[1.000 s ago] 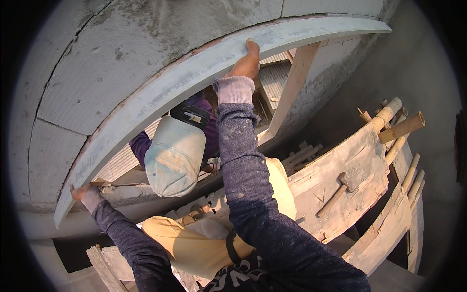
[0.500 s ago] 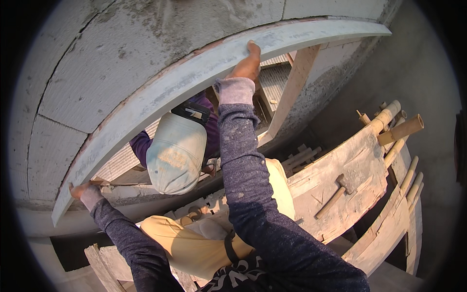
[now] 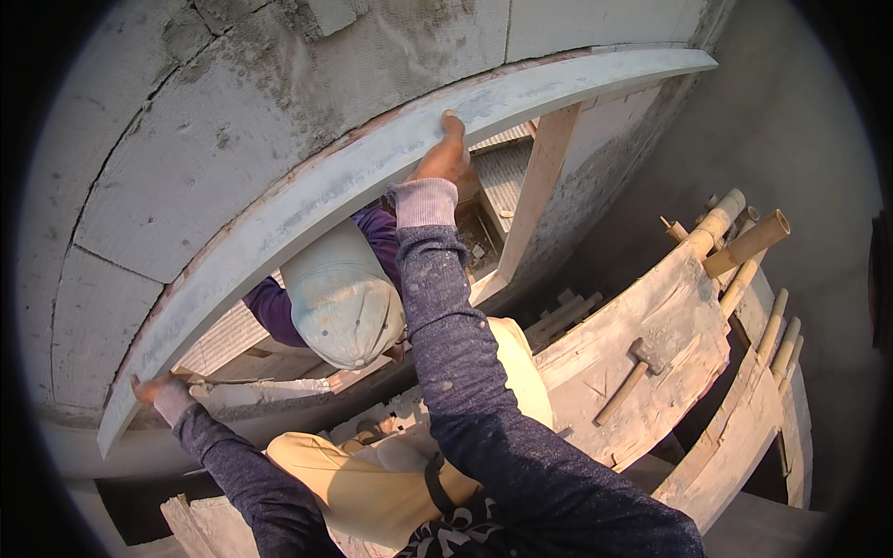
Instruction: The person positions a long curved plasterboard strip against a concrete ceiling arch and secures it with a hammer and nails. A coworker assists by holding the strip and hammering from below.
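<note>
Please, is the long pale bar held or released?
Held: the left hand grips the long pale bar near its lower end; the right hand grips it nearer the middle.

Matt, smooth-faced bar (image 3: 307, 206), rough wall blocks (image 3: 186, 191), splintery wooden planks (image 3: 684, 321)

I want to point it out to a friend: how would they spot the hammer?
In the picture's right half, find the broad wooden board. The hammer lies on it, handle pointing lower left; its blocky head sets it apart from the bamboo poles.
</note>
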{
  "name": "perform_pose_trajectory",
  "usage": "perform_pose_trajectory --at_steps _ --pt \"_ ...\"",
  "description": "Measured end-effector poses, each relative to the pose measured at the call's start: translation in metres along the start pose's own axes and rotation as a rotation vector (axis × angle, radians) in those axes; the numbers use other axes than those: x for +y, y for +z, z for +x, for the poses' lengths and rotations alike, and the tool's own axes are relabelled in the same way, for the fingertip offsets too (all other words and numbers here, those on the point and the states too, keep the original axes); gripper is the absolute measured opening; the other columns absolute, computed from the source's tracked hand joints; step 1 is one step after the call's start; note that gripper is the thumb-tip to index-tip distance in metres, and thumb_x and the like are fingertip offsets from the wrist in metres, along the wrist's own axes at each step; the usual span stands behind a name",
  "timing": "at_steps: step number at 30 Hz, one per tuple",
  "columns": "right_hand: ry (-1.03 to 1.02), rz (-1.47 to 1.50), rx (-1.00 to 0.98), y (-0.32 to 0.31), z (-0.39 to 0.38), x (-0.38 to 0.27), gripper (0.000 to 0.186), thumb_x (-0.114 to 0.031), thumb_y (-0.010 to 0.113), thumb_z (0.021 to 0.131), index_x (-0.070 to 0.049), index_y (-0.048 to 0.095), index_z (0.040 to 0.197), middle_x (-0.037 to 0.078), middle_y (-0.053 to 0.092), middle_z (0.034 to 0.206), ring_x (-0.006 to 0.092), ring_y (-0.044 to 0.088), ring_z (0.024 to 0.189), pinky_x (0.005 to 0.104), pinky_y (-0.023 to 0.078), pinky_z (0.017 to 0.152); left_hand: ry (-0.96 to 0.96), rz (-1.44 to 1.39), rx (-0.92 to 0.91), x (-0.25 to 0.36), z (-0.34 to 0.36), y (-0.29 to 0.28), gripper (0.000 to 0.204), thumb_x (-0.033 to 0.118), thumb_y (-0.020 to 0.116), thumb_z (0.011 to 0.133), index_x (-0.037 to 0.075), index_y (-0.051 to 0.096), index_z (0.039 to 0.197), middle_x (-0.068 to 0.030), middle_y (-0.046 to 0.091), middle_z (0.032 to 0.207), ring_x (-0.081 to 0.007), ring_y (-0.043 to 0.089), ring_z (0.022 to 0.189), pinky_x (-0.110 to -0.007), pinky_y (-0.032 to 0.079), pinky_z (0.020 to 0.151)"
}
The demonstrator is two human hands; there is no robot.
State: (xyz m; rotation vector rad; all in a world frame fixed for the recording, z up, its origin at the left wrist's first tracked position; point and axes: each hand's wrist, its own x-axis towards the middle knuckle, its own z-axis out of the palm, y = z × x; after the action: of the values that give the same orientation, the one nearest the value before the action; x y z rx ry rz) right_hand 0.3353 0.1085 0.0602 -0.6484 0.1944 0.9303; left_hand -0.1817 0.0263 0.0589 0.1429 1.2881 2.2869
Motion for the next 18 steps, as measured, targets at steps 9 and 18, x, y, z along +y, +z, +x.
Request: perform_pose_trajectory --at_steps 9,18 --pt "0.008 0.008 0.057 -0.008 0.002 0.006 0.062 -0.031 0.058 0.077 0.009 0.039 0.121 0.022 0.050 0.110 0.0320 0.056 0.096 0.0417 0.047 0.083 -0.008 -0.042 0.028 0.001 -0.043 0.014 0.063 0.033 0.045 0.086 -0.004 0.032 0.135 -0.0192 0.035 0.140 -0.0363 0.033 0.127 -0.049 0.024 0.106" --pt "-0.012 0.042 -0.024 -0.010 0.004 0.008 0.063 -0.033 0.059 0.077 0.009 0.041 0.120 0.020 0.051 0.109 0.0320 0.056 0.095 0.0423 0.047 0.082 -0.017 -0.053 -0.012 -0.001 -0.034 0.008 0.062 0.035 0.043 0.087 -0.004 0.033 0.134 -0.0195 0.035 0.139 -0.0364 0.033 0.128 -0.050 0.025 0.106"
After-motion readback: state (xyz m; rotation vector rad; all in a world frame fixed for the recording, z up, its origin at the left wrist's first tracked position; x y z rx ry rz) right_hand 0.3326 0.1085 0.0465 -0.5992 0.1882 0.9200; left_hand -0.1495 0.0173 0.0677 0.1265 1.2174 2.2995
